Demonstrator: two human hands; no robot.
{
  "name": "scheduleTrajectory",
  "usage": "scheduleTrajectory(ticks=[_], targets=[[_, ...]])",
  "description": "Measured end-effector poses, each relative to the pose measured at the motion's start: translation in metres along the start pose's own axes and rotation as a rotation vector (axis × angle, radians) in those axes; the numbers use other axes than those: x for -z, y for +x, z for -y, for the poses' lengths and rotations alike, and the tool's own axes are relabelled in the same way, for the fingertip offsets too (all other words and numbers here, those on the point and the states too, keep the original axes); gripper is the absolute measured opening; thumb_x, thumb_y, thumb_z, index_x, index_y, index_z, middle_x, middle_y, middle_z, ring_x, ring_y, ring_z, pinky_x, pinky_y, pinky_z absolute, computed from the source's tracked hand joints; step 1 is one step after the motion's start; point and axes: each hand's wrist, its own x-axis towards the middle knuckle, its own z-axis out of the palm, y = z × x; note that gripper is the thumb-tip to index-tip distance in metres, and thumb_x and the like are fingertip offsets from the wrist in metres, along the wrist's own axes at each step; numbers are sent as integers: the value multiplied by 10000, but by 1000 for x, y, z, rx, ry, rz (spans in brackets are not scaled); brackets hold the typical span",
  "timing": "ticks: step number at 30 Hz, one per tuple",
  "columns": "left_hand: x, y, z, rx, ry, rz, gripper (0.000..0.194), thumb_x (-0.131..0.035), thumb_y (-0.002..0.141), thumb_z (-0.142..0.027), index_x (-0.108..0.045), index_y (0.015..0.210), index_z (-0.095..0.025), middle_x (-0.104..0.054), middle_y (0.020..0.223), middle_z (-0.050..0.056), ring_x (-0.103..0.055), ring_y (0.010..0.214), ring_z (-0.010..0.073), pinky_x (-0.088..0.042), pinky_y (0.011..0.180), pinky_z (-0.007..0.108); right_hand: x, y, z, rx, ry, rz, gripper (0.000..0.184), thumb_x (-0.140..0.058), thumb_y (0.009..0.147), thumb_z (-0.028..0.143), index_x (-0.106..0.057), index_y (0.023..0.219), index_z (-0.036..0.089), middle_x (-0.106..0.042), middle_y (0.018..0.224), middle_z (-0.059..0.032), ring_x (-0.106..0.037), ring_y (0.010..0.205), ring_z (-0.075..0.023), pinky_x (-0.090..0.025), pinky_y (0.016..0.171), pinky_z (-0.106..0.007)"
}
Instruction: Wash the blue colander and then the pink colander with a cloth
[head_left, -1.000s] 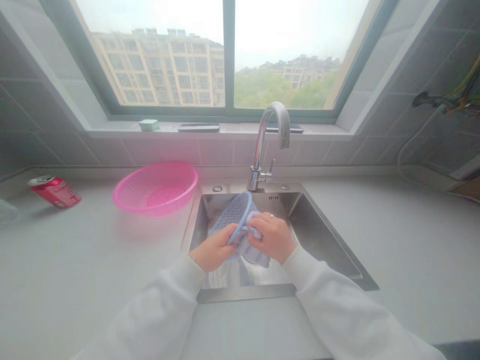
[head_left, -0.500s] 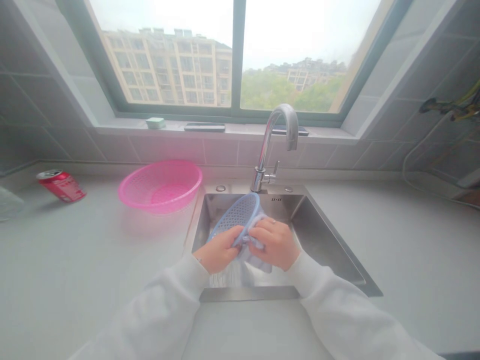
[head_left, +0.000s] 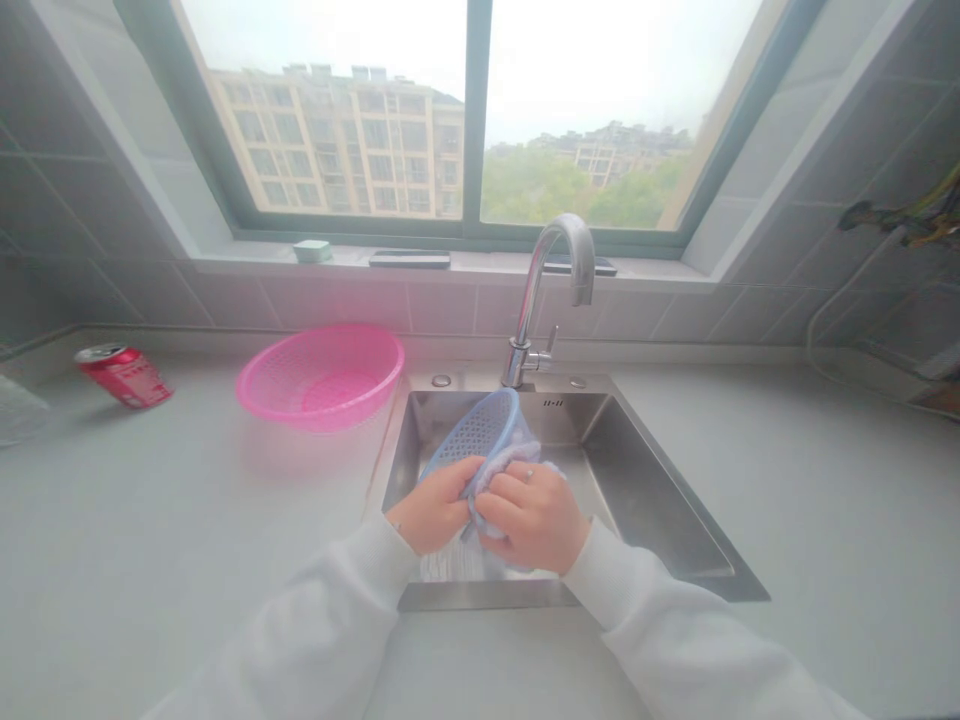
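Over the steel sink (head_left: pixel 660 510) I hold a blue perforated basket (head_left: pixel 480 430) tilted on its edge. My left hand (head_left: pixel 431 505) grips the basket's near rim, fingers closed round it. My right hand (head_left: pixel 529 515) is closed on a pale blue cloth (head_left: pixel 504 458) pressed against the basket's rim and outer side. Both sleeves are white. The lower part of the basket is hidden behind my hands.
A chrome tap (head_left: pixel 551 290) arches over the sink's back edge. A pink basket (head_left: pixel 321 375) stands on the counter left of the sink, and a red can (head_left: pixel 124 373) lies further left. The window sill holds a green sponge (head_left: pixel 312 250) and two dark flat objects.
My right hand has slid with the cloth down and toward me along the basket's rim. The left hand has stayed on the basket.
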Motion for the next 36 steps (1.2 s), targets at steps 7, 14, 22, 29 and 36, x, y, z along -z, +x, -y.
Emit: scheduleTrajectory(ticks=[7, 14, 22, 29, 36], targets=[[-4, -6, -5, 161, -239, 160, 422, -568, 817, -129, -648, 1225, -207, -704, 1193, 82, -639, 1136, 281, -519, 966, 426, -4, -23, -66, -694, -81, -16, 205, -549, 868, 313, -728, 898, 218, -740, 857, -58, -638, 838, -216, -419, 726, -312], [-4, -8, -5, 282, -584, 42, 438, -724, 724, -170, -695, 1161, -179, -764, 1067, 90, -707, 1001, 286, -560, 875, 433, -10, -39, -97, -1220, 215, 12, 315, -521, 831, 463, -701, 857, 206, -718, 814, -51, -629, 783, -222, -405, 705, -317], [8, -14, -1, 73, -783, -200, 459, -832, 692, -498, -734, 1005, -178, -764, 866, 77, -723, 791, 257, -576, 737, 390, -20, -46, -108, -1320, 361, -86, 320, -535, 781, 479, -670, 792, 189, -696, 764, -51, -615, 758, -218, -407, 685, -309], [4, -4, 0, 180, -535, -208, 415, -803, 744, -415, -698, 1044, -149, -729, 845, 53, -661, 718, 182, -534, 679, 306, -22, -47, -108, -1330, 346, -87, 308, -545, 775, 475, -660, 764, 190, -683, 727, -38, -609, 725, -206, -404, 678, -303], [-1, -1, 8, 217, -400, -253, 256, -648, 858, -365, -650, 1010, -159, -658, 769, 4, -589, 643, 140, -465, 612, 255, -21, -46, -109, -1317, 352, -121, 326, -558, 788, 484, -686, 809, 186, -705, 759, -45, -626, 747, -216, -419, 691, -309]])
